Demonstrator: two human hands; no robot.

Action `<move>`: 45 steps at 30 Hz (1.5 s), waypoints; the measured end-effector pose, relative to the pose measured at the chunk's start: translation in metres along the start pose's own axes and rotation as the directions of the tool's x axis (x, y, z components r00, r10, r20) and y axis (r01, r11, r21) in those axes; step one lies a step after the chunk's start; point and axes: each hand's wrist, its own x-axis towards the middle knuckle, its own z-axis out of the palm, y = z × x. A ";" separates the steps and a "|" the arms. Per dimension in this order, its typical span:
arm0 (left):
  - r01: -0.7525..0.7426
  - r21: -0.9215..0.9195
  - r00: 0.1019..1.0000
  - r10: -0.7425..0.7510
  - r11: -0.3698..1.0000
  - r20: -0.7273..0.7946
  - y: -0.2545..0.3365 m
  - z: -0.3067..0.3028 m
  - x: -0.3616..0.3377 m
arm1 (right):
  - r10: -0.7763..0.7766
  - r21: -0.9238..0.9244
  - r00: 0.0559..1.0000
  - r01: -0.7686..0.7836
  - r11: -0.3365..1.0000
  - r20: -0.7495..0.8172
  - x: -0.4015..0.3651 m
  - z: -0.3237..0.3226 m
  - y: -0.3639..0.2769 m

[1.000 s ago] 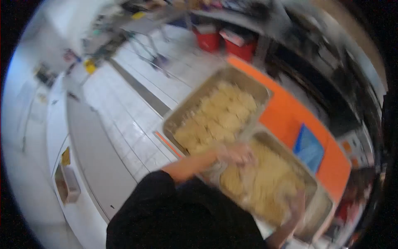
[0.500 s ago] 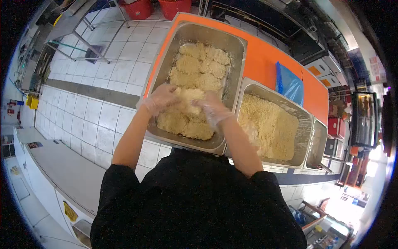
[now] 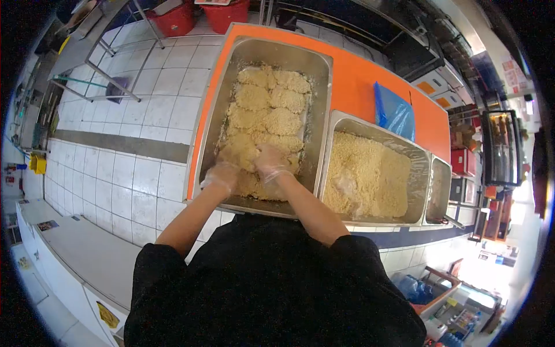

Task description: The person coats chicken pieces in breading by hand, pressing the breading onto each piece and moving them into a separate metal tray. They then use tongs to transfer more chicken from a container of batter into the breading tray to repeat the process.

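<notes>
Lying between the two hands near the closer end of the large metal pan (image 3: pixel 318 110), a breaded piece (image 3: pixel 240 149) is flanked on its left by the left hand (image 3: pixel 222 175) and on its right by the right hand (image 3: pixel 272 163). Both hands are covered by clear plastic gloves and are held slightly apart from each other, with the piece between them. The left fingertips are largely hidden, and the right fingers are curled by the piece's edge; whether either hand is clamped on it cannot be told. Beyond the hands, other breaded pieces (image 3: pixel 286 100) are laid side by side in two rough columns, and loose crumbs are scattered along the pan's walls. The pan is set on an orange counter (image 3: pixel 352 81). Just to its right, a second metal pan (image 3: pixel 419 173) is partly filled with coarse yellowish breading (image 3: pixel 370 168), and beside that a narrower pan (image 3: pixel 439 185) is placed. Behind the second pan, a blue plastic bag (image 3: pixel 394 113) is rested on the counter. Past the counter's far end, two red tubs (image 3: pixel 228 17) are seen above the white tiled floor (image 3: pixel 153 173).
</notes>
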 end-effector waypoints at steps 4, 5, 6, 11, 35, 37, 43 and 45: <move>-0.043 0.066 0.995 0.037 0.997 0.096 0.013 -0.044 -0.010 | 0.025 0.039 0.998 -0.028 0.999 0.054 0.010 0.007 0.011; -0.141 0.246 0.971 0.182 0.959 -0.153 0.017 -0.042 -0.006 | -0.001 -0.019 0.998 0.002 1.000 0.057 -0.002 -0.009 -0.002; -0.085 0.106 0.991 0.074 0.991 0.110 0.027 -0.060 -0.003 | -0.016 -0.077 0.998 0.021 0.997 0.057 -0.012 -0.024 -0.007; -0.306 0.295 0.919 0.200 0.905 0.339 0.013 -0.010 0.022 | -0.225 0.056 0.897 0.266 0.962 -0.379 -0.074 -0.109 0.018; 0.270 -0.259 0.897 -0.340 0.928 -0.284 0.137 -0.052 -0.029 | 0.299 0.675 0.921 -0.388 0.628 0.251 -0.070 -0.239 0.296; 0.286 -0.340 0.889 -0.381 0.896 -0.255 0.134 -0.049 -0.031 | 0.276 0.502 0.939 -0.342 0.794 0.204 -0.062 -0.232 0.300; 0.357 -0.368 0.840 -0.467 0.859 -0.276 0.135 -0.044 -0.032 | 0.365 0.802 0.918 -0.332 0.497 0.154 -0.100 -0.281 0.283; 0.267 -0.384 0.843 -0.408 0.884 -0.351 0.140 -0.049 -0.029 | 0.220 0.899 0.951 -0.282 0.335 0.217 -0.104 -0.299 0.315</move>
